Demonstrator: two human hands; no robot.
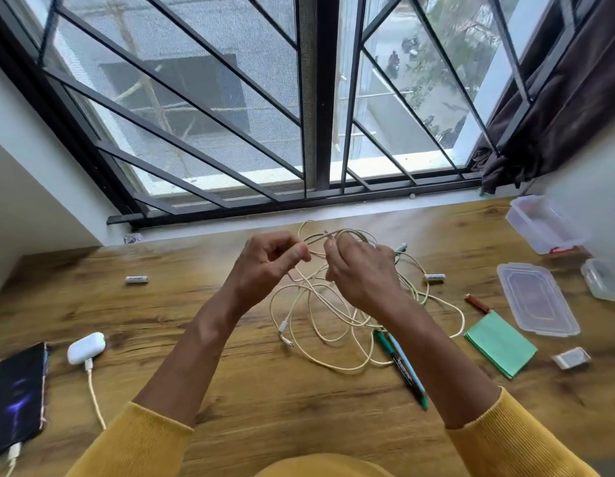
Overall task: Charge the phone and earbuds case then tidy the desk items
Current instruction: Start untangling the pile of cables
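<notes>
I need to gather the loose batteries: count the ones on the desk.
2. One battery lies left of the hands; the other battery lies right of the cable tangle. More may be hidden under the cables.

On your bench (230, 390): cable tangle (337, 318) at centre, phone (18, 397) and earbuds case (86, 347) at 8 o'clock, containers (543, 223) at 2 o'clock.

- Phone (18, 395): dark, screen lit, flat at the near left desk edge, a white plug in its near end.
- Earbuds case (86, 347): white, closed, just right of the phone, cable plugged in.
- Cream cable tangle (337, 315): loose loops mid-desk.
</notes>
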